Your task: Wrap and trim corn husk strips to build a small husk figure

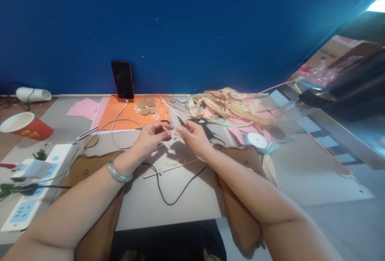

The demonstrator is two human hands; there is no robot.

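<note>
My left hand [152, 137] wears a pale green bangle [119, 171] at the wrist. Its thumb and fingers pinch together at a small pale strip [175, 134], too small to make out clearly. Close beside it, my right hand [197, 139] is closed round slim dark tweezers [181, 121], which point up and away from me. Both hands hover over the table, their fingertips nearly meeting. Beneath them lie a thin wooden stick [171, 168] and a black cable [162, 200]. Behind the right hand sits a black object [202, 123], partly hidden.
Dried husk strips [231, 102] are heaped at the back right, near a white ribbon spool [255, 140]. Several round brown discs lie on orange paper [116, 112]; a phone [122, 79] leans on the blue wall. A power strip [22, 213] and red paper cup [36, 127] stand left.
</note>
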